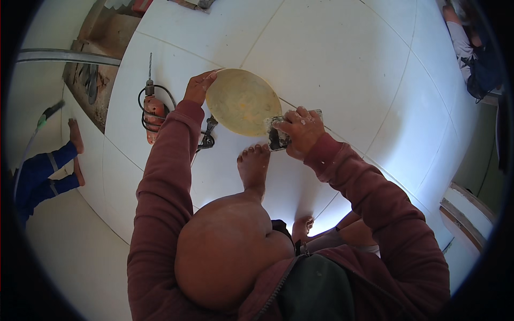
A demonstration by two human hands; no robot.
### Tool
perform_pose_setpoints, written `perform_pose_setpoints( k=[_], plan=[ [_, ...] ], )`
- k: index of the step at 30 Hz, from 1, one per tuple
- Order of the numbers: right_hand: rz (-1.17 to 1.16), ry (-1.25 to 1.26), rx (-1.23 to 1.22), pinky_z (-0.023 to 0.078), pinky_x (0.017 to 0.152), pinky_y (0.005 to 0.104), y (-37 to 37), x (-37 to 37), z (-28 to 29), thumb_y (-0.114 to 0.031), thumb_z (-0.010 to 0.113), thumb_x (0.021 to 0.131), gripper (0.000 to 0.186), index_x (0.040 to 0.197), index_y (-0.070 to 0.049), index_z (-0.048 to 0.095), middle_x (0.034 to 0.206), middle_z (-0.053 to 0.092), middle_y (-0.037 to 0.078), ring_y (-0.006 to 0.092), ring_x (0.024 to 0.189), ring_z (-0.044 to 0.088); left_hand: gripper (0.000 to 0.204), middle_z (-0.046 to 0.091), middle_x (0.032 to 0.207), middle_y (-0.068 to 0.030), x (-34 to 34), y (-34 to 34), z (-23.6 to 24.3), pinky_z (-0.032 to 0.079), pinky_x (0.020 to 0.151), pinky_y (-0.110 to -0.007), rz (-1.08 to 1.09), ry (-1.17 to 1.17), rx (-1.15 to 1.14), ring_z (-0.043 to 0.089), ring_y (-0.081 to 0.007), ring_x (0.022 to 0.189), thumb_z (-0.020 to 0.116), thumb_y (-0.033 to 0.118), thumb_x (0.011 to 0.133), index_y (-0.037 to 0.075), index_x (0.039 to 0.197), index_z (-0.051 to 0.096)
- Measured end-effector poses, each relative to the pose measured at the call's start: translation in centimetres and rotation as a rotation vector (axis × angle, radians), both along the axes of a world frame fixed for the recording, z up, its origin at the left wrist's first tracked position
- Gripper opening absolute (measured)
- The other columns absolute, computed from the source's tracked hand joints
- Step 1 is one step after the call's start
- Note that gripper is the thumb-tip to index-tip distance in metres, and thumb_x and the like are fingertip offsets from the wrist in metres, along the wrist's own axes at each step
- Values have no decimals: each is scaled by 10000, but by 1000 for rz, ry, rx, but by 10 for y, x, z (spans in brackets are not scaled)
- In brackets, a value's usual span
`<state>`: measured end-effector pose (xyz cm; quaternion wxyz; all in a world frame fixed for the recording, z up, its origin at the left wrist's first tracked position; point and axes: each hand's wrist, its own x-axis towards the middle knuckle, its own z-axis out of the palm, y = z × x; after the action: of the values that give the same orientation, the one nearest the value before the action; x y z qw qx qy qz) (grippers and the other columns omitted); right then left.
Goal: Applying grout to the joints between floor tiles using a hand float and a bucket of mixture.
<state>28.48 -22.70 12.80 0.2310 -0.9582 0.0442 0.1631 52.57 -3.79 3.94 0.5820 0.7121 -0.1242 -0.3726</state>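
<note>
My left hand [199, 88] grips the upper left rim of a round, pale yellow plastic bowl [241, 99], which is smeared inside. Its fingers are bent over the edge. My right hand [300, 131] is closed on a flat, dirty scraper [276, 136] at the bowl's lower right edge, its fingers and knuckles spotted with white material. An orange drill [154, 119] with a long bit and a looped black cord lies left of the bowl. A black metal part [206, 140] lies beside it. My bare foot [254, 166] is on the white tiles below the bowl.
Another person's bare feet and blue trouser legs [51, 174] are at the left, near a thin cable-like rod. A second person [471, 56] shows at the upper right. A dirty recessed opening [99, 37] with a metal rail is at the upper left. Tools [190, 4] lie at the top.
</note>
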Motion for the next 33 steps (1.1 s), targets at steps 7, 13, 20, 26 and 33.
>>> perform_pose_setpoints(
  k=[7,13,20,26,33],
  plan=[
    [6,144,-26,448,732,355,-32,-67,-17,-70,592,545,426,957,-166,643,913,578,26,221,900,542,398,627,1013,-57,-16,3,-6,446,803,-271,29,25,35,569,-130,906,541,317,888,4,1131,581],
    [-927,283,1767,491,649,266,-28,-55,-34,16,420,495,513,980,51,582,824,611,97,180,678,577,510,570,1105,-72,-25,-8,7,394,890,-304,-84,311,80,520,-157,1010,403,426,915,15,1200,502],
    [-1092,179,2160,513,677,300,7,-41,-37,2,408,457,554,983,71,566,835,621,137,246,727,607,647,466,1228,-86,-58,19,22,340,960,-367,-16,506,-195,448,-213,1111,571,433,795,55,1282,376],
    [-844,289,1472,448,600,234,-28,-49,13,19,450,621,319,910,-1,585,760,583,42,113,659,542,764,456,1197,-102,-89,37,33,276,1018,-373,-90,99,-257,398,-226,1157,646,287,634,67,1305,354],
    [-120,58,561,475,737,385,51,-1,-63,-163,515,753,235,922,-41,624,841,600,201,328,821,591,748,401,1153,-69,-121,28,28,252,1018,-355,53,-54,-282,372,-214,1140,613,370,630,34,1274,436]
  ],
)
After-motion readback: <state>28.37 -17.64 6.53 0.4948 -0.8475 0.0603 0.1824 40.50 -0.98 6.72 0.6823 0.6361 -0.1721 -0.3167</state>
